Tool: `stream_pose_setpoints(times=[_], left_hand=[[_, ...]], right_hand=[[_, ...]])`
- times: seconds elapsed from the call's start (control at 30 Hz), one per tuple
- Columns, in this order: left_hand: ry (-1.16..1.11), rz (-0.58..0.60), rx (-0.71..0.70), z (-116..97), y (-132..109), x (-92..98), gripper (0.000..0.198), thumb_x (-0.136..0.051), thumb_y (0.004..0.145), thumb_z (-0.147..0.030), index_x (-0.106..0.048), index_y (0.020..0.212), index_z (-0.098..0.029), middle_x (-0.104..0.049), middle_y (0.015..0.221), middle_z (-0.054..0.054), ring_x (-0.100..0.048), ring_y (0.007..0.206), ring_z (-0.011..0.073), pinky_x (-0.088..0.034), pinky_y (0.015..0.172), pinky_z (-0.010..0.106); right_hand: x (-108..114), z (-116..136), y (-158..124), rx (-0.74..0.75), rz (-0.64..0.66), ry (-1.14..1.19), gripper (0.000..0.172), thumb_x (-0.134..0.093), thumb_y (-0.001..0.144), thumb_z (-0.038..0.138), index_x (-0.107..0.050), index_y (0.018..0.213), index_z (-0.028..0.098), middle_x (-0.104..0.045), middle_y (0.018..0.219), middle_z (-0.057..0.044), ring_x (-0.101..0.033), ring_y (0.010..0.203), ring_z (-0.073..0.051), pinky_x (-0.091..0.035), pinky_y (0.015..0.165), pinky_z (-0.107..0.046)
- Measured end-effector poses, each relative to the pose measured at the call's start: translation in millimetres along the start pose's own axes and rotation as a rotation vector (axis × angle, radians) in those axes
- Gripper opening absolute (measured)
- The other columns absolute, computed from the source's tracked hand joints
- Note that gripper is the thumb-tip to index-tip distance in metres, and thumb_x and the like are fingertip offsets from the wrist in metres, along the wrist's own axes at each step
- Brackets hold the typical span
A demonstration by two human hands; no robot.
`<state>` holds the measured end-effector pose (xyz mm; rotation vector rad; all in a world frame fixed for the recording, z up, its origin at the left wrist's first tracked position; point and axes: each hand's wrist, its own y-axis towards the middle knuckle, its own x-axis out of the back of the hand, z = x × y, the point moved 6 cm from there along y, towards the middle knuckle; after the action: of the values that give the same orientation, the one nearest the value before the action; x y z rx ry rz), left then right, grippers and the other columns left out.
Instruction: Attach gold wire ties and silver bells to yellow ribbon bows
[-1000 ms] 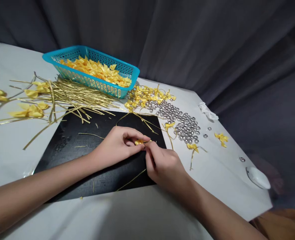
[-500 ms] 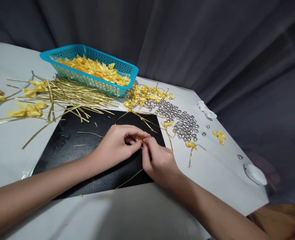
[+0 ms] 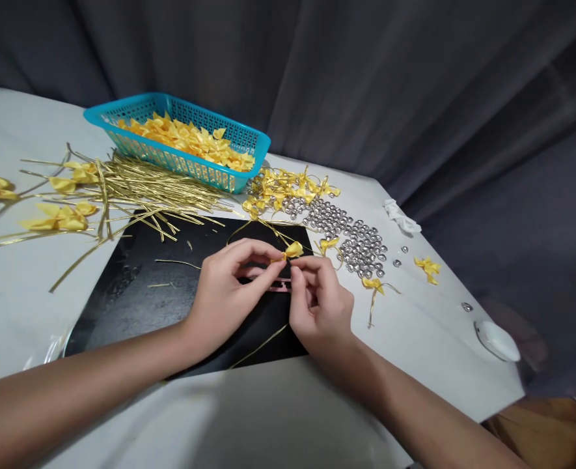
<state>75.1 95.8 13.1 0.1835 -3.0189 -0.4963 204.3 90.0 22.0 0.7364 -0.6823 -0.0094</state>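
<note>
Over the black mat [image 3: 136, 299], my left hand [image 3: 233, 286] pinches a small yellow ribbon bow [image 3: 293, 250] between thumb and fingertips. Close beside it, my right hand [image 3: 319, 296] is closed in a pinch at the bow's lower edge; what its fingertips hold is too small to make out. Beneath the fingers a pink slotted object [image 3: 280, 284] shows in part, and I cannot tell its kind or whether a hand touches it.
A blue basket [image 3: 170, 146] of yellow ribbon bows stands at the back. Gold wire ties [image 3: 155, 189] lie before it. Silver beads [image 3: 360, 247] and tied bows [image 3: 288, 185] are heaped to the right. A white mouse-like object [image 3: 497, 340] sits near the right edge.
My hands have drawn slightly apart at the fingertips. The yellow bow, mostly hidden before, now shows above them, and the pink object has come into sight between the hands.
</note>
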Motion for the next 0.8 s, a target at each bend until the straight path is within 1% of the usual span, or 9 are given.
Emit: stream_pose_setpoints(times=[0.13,0.23,0.33,0.43,0.53,0.63,0.7,0.8], left_hand=[[-0.045,-0.059,0.051,-1,-3,3.0,0.01,-0.068,0.074,-0.019,-0.067,0.084,-0.015,-0.07,0.08,-0.001,-0.066,0.069,0.0073,-0.054,0.067,0.011],[-0.027,-0.065,0.078,0,-3,2.6,0.01,-0.069,0.074,-0.02,-0.069,0.083,-0.015,-0.07,0.078,0.0,-0.065,0.067,0.0077,-0.054,0.065,0.011],[0.004,-0.065,0.09,2,-1,2.3,0.009,-0.068,0.074,-0.02,-0.069,0.081,-0.014,-0.069,0.077,0.0,-0.064,0.066,0.008,-0.053,0.061,0.011],[0.039,-0.058,0.083,3,1,2.4,0.007,-0.067,0.075,-0.02,-0.067,0.079,-0.014,-0.067,0.074,0.0,-0.063,0.064,0.0085,-0.052,0.058,0.012],[0.125,-0.041,-0.007,-3,0,2.7,0.004,-0.064,0.077,-0.018,-0.066,0.078,-0.016,-0.066,0.077,0.001,-0.061,0.066,0.0089,-0.051,0.059,0.014],[0.27,-0.026,-0.177,-16,-3,2.4,0.004,-0.06,0.079,-0.017,-0.064,0.078,-0.018,-0.066,0.077,0.001,-0.061,0.067,0.01,-0.051,0.061,0.016],[0.345,-0.019,-0.293,-25,-6,1.7,0.006,-0.059,0.08,-0.016,-0.064,0.078,-0.019,-0.067,0.076,0.002,-0.061,0.067,0.0112,-0.051,0.062,0.018],[0.389,0.003,-0.41,-34,-8,0.3,0.009,-0.058,0.08,-0.014,-0.065,0.079,-0.02,-0.068,0.075,0.002,-0.061,0.065,0.0115,-0.05,0.062,0.019]], right_hand=[[-4,-2,0,-0.087,0.046,0.055,0.007,-0.043,0.089,0.012,-0.043,0.092,0.019,-0.049,0.054,0.008,-0.044,0.039,-0.005,-0.033,0.039,-0.015],[-8,-5,0,-0.132,0.081,0.078,0.005,-0.041,0.089,0.014,-0.041,0.091,0.019,-0.051,0.055,0.007,-0.045,0.041,-0.006,-0.033,0.041,-0.016],[-9,-6,0,-0.14,0.094,0.073,0.004,-0.041,0.09,0.015,-0.041,0.091,0.019,-0.053,0.058,0.006,-0.048,0.043,-0.006,-0.033,0.041,-0.016],[-9,-6,1,-0.137,0.12,0.062,0.006,-0.043,0.089,0.015,-0.044,0.094,0.019,-0.053,0.056,0.006,-0.049,0.043,-0.007,-0.035,0.042,-0.016],[-6,-1,0,-0.124,0.123,0.06,0.008,-0.044,0.088,0.014,-0.047,0.094,0.019,-0.058,0.061,0.004,-0.053,0.047,-0.007,-0.039,0.046,-0.015],[-2,5,-2,-0.11,0.094,0.1,0.009,-0.044,0.089,0.012,-0.048,0.093,0.02,-0.06,0.066,0.003,-0.056,0.053,-0.007,-0.042,0.051,-0.015],[0,9,-4,-0.098,0.078,0.139,0.01,-0.042,0.09,0.012,-0.046,0.093,0.02,-0.058,0.064,0.004,-0.056,0.053,-0.007,-0.043,0.051,-0.015],[3,13,-5,-0.057,0.042,0.165,0.01,-0.039,0.089,0.01,-0.043,0.093,0.02,-0.046,0.053,0.007,-0.053,0.048,-0.008,-0.042,0.048,-0.016]])
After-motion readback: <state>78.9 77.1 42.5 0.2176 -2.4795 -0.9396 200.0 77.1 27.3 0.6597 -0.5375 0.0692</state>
